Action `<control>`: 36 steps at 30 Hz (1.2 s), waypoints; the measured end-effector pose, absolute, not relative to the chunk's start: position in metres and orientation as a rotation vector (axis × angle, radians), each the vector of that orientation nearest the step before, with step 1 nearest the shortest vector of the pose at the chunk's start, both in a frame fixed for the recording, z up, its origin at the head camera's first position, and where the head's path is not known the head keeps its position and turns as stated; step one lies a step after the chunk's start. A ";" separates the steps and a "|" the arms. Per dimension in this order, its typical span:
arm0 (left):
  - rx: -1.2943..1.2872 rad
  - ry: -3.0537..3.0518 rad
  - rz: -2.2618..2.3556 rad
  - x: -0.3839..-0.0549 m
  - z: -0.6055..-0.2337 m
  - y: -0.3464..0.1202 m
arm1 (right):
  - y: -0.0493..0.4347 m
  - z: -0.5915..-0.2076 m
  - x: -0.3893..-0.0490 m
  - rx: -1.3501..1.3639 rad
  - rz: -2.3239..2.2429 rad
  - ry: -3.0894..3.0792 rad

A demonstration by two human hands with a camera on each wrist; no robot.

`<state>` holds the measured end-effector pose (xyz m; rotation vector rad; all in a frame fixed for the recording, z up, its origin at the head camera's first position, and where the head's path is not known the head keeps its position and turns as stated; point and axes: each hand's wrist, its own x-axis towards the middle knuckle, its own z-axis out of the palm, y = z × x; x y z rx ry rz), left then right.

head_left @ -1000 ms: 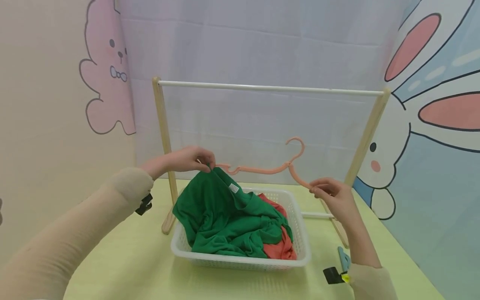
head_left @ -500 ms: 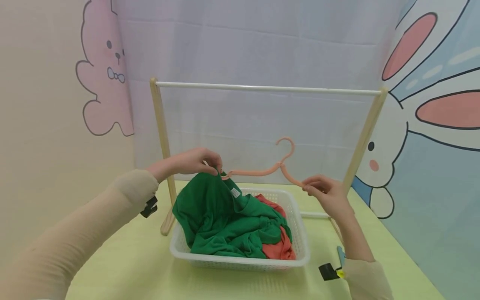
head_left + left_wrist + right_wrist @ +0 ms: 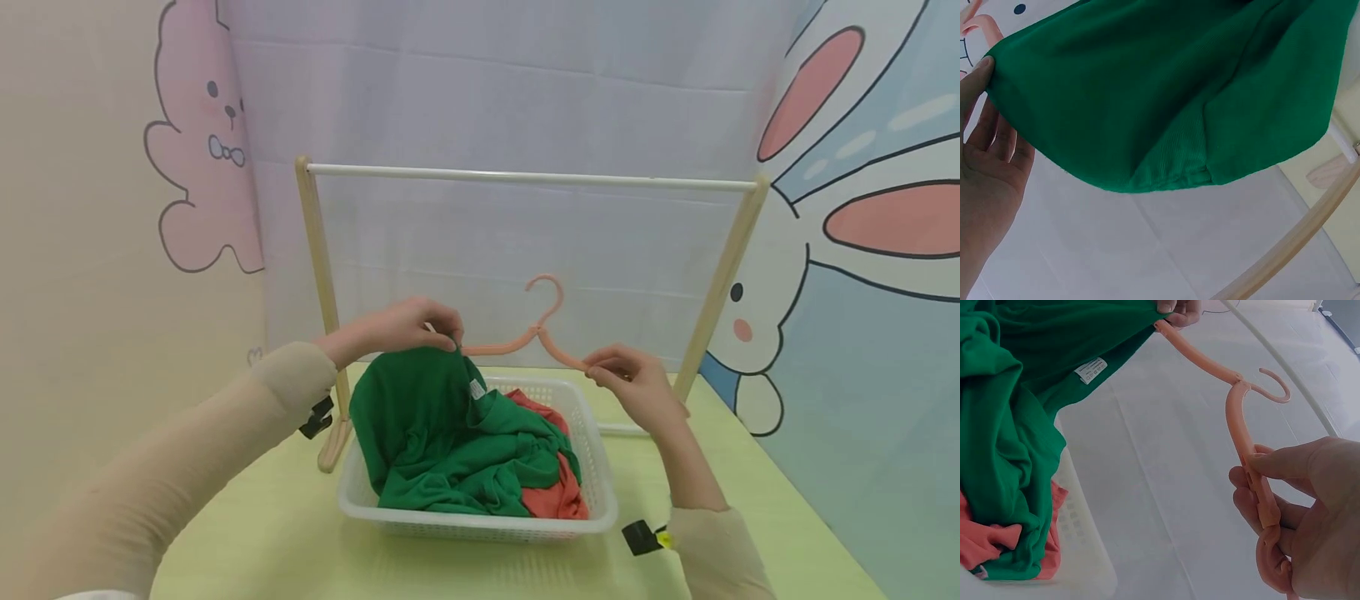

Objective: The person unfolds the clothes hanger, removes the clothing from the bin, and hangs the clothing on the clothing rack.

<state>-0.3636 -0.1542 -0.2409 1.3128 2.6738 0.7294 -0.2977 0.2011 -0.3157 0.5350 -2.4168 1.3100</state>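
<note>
In the head view, my left hand pinches the edge of a green shirt and holds that part up. A small white label shows inside the raised edge. My right hand grips one arm of a peach plastic hanger. The hanger's other arm reaches to my left fingers, and its end goes out of sight at the shirt's edge. Its hook points up. Most of the shirt lies crumpled in a white plastic basket. The left wrist view shows the thumb on the shirt's edge.
A coral-red garment lies under the green shirt in the basket. Behind stands a wooden rack with a white top bar and slanted posts. All of it is on a pale yellow-green table.
The right hand has brought the hanger leftward, and the left hand has shifted slightly right with the shirt's edge. The hanger's left end, visible earlier, has slipped behind the cloth and fingers.
</note>
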 end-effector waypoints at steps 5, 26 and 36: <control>1.323 2.678 0.775 -0.363 -0.246 -0.145 | 0.194 -0.319 -0.299 0.560 1.332 -2.429; 1.200 2.707 0.945 -0.367 -0.259 -0.154 | 0.191 -0.321 -0.299 0.512 1.331 -2.428; 1.169 2.803 0.880 -0.368 -0.265 -0.182 | 0.195 -0.321 -0.299 0.518 1.342 -2.408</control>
